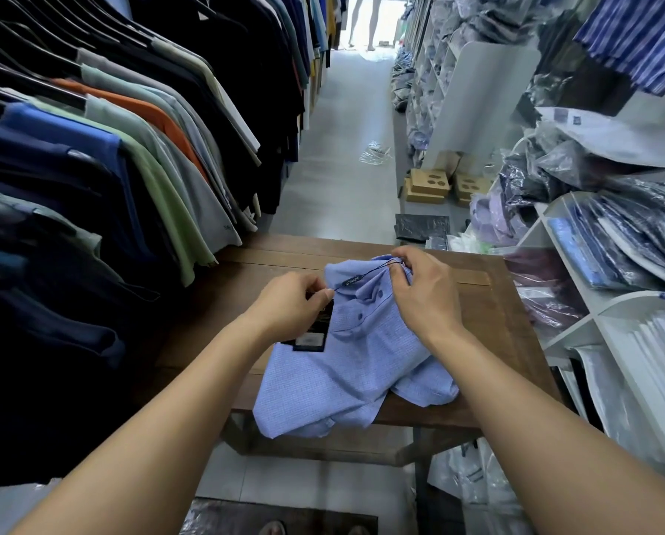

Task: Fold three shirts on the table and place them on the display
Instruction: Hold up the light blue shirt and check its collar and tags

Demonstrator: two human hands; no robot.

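A rack of hanging shirts (122, 148) is filling the left half of the frame, and white shelves (608, 314) stacked with bagged garments are running down the right side. At lower centre a brown wooden table (489, 314) is carrying a light blue button-up shirt (346, 372), which is lying crumpled with its lower edge hanging over the near table edge. The right hand (419, 287) is gripping the collar at the shirt's far end, fingers closed on the fabric. The left hand (288, 303), just left of the collar, is pinching a thin black string (361, 278) between thumb and forefinger; the string is stretching taut across to the right hand. A black price tag (311, 334) is lying on the shirt directly beneath the left hand.
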